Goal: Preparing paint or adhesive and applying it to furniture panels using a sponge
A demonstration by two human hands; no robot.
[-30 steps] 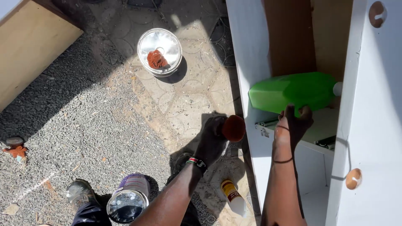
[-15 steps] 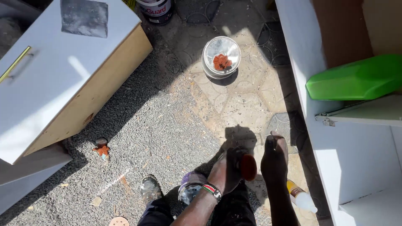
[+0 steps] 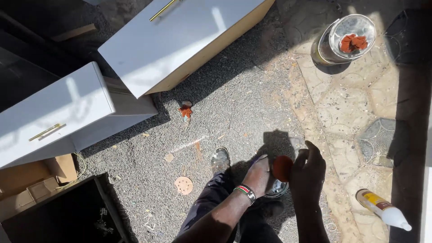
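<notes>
Red-brown disc (image 3: 282,168) btwn both hands

Low in the frame, right of centre, the left hand (image 3: 260,176) holds a round reddish disc (image 3: 282,168), and the right hand (image 3: 308,173) is raised just beside it with fingers (image 3: 313,150) curled. A metal can (image 3: 325,47) with orange rag inside stands at the upper right on paving, and a glue bottle (image 3: 382,209) lies at the lower right. White cabinets (image 3: 180,40) lie on the gravel at the upper left, with a small sanding disc (image 3: 183,185) on the ground left of the shoe (image 3: 220,160).
</notes>
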